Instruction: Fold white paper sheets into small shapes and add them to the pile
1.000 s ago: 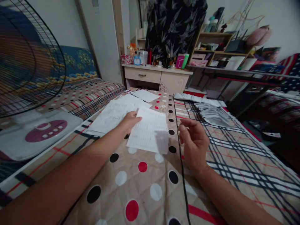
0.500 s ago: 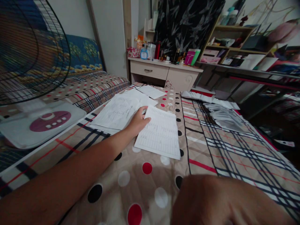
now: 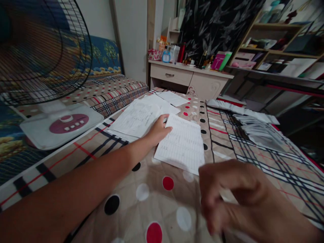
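Observation:
My left hand [image 3: 160, 131] is closed on the left edge of a ruled, written-on paper [image 3: 182, 144], thumb on top. The paper lies on the patterned bedspread [image 3: 162, 206]. Just beyond that hand, a spread of loose written papers [image 3: 138, 116] overlaps at the left, with another white sheet [image 3: 173, 98] behind. Nearest the camera, my right hand [image 3: 235, 195] hovers over the bed at the lower right of the paper. Its fingers are curled in toward the thumb and slightly blurred; what they hold, if anything, I cannot make out.
A fan [image 3: 67, 123] stands at the left. On the right side of the bed lie a pile of thin packets [image 3: 260, 131] and a long white strip-like bundle [image 3: 240, 109]. A dresser [image 3: 170, 75] with bottles and a shelf unit [image 3: 270, 50] stand behind.
My right hand has risen from the bottom edge toward the paper, its curled fingers now showing. The left hand keeps its grip on the paper. The whole view has shifted slightly left.

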Demonstrator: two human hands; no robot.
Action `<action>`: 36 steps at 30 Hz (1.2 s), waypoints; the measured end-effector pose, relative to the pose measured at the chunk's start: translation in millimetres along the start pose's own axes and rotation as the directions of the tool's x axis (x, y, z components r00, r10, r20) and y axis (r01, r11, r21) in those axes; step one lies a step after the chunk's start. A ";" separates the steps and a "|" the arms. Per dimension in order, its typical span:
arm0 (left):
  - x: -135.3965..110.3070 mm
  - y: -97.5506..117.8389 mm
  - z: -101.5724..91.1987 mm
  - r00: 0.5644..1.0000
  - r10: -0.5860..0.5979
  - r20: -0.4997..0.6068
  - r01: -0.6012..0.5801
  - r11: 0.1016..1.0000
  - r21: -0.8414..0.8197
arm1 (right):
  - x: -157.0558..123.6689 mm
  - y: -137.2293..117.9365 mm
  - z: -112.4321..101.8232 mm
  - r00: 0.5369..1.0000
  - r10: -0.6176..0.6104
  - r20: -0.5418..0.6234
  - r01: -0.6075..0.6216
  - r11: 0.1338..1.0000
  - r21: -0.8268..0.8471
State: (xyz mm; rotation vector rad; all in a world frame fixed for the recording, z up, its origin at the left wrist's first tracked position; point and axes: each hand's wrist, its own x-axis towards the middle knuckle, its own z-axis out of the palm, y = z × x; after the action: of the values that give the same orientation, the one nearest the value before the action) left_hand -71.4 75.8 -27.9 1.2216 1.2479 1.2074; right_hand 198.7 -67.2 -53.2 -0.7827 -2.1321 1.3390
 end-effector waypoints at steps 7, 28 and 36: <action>0.1 2.6 0.6 0.998 -0.052 -0.026 0.052 0.999 0.002 | 103.5 -63.8 -14.5 0.975 -0.027 -0.222 -0.194 0.394 -0.898; -2.6 3.6 1.9 1.000 -0.021 -0.001 0.021 1.000 0.006 | 93.9 -41.6 -23.1 0.911 -0.045 -0.410 -0.216 0.794 -0.568; -0.7 3.1 0.3 0.999 -0.044 0.001 0.044 0.999 -0.022 | 91.3 -62.3 -9.5 0.982 -0.189 0.014 0.085 0.377 -0.922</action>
State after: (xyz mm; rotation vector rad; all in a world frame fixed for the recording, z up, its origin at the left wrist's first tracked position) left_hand -71.0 75.1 -24.8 1.1729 1.2520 1.1853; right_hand 127.6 -19.6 17.3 -0.9733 -2.7148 -0.1716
